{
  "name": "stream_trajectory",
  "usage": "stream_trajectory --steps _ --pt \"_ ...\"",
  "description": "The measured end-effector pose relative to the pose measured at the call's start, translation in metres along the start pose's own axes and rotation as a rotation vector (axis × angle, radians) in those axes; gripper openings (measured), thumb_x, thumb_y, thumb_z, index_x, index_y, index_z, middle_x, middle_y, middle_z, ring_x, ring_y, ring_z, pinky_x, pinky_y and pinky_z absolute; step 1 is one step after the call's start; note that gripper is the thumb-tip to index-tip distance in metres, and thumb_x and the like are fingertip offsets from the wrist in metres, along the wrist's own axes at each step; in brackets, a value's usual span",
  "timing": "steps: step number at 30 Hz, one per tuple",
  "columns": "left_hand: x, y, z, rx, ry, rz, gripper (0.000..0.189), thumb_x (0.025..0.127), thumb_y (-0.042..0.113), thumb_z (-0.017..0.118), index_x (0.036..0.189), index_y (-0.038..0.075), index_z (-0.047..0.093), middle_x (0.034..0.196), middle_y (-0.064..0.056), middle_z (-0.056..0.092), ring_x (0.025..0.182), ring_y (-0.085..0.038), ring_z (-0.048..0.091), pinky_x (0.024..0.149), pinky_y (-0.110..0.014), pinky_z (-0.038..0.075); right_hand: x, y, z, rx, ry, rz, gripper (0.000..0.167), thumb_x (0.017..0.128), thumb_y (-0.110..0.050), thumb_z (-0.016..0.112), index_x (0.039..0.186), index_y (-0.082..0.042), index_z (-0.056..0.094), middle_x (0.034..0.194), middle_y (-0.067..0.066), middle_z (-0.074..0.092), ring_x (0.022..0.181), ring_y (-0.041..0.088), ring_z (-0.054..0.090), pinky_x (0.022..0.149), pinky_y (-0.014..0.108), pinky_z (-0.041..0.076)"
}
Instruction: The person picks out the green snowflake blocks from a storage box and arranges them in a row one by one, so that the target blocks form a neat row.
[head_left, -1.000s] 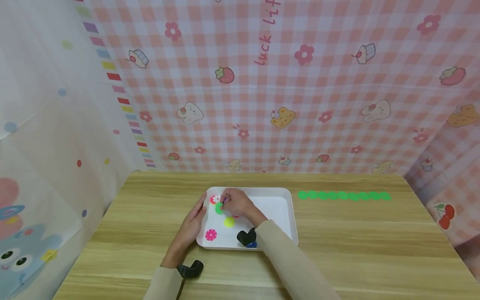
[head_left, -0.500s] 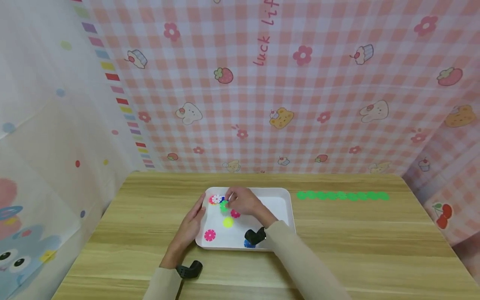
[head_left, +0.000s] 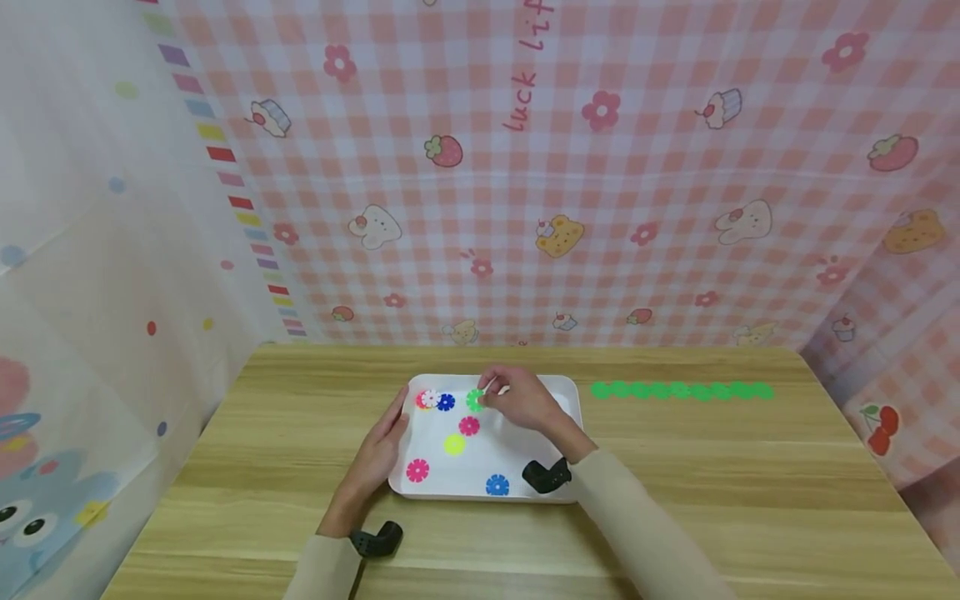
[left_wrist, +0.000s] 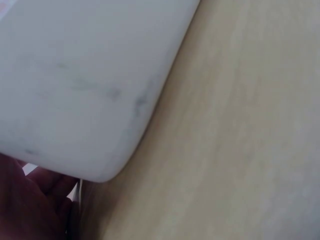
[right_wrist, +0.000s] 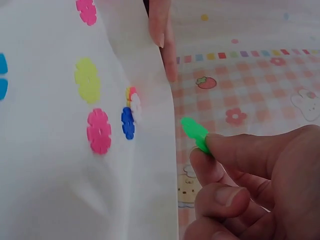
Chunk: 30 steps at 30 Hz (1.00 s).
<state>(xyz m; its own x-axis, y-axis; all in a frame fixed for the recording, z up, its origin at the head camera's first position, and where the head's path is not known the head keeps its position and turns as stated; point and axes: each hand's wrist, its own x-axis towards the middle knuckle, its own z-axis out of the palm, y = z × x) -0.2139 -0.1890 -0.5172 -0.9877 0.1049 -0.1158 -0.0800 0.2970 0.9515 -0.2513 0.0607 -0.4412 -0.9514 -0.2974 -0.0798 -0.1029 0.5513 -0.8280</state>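
My right hand pinches a green snowflake building disc between thumb and fingertips, above the far part of the white tray. My left hand holds the tray's left side, thumb at the rim and fingers along the outside; in the left wrist view the tray wall hides part of this hand. Inside the tray lie a pink disc, a yellow disc, another pink disc, a light blue disc and a dark blue disc. A white disc overlaps brighter discs at the far left corner.
A row of joined green discs lies on the wooden table, right of the tray. Behind the table hangs a pink checked cloth. Each wrist carries a black camera mount.
My right hand has lifted the green disc and moved it rightward from the far left corner, uncovering the dark blue and pink discs. My left hand stays at the tray's left side.
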Motion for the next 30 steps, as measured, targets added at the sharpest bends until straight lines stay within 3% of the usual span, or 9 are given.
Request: stream_trajectory --steps 14,20,30 --pt "-0.002 0.001 0.001 0.003 0.023 0.035 0.051 0.109 0.025 0.029 0.160 0.025 0.019 0.167 0.002 0.012 0.153 -0.022 0.005 0.124 -0.047 0.005 -0.023 0.016 -0.044 0.007 0.075 -0.010 0.009 0.093 -0.011 0.068 0.102 -0.011 0.066 0.092 0.003 0.065 0.087 0.017 0.062 0.075 0.032 0.052" --pt "-0.002 0.000 0.002 0.008 0.022 0.028 0.052 0.109 0.025 0.029 0.160 0.027 0.019 0.166 0.004 0.013 0.153 -0.020 0.006 0.124 -0.046 0.006 -0.034 0.025 -0.062 0.021 0.097 -0.006 0.011 0.094 -0.013 0.066 0.104 -0.009 0.065 0.092 0.004 0.066 0.091 0.026 0.065 0.082 0.037 0.053" --pt "-0.003 0.000 0.001 0.013 0.028 0.040 0.051 0.109 0.026 0.030 0.160 0.026 0.020 0.166 0.002 0.013 0.153 -0.023 0.008 0.124 -0.047 0.007 -0.052 0.050 -0.095 0.087 0.132 -0.032 0.012 0.095 -0.009 0.064 0.106 -0.004 0.063 0.091 0.009 0.066 0.089 0.032 0.065 0.072 0.032 0.050"
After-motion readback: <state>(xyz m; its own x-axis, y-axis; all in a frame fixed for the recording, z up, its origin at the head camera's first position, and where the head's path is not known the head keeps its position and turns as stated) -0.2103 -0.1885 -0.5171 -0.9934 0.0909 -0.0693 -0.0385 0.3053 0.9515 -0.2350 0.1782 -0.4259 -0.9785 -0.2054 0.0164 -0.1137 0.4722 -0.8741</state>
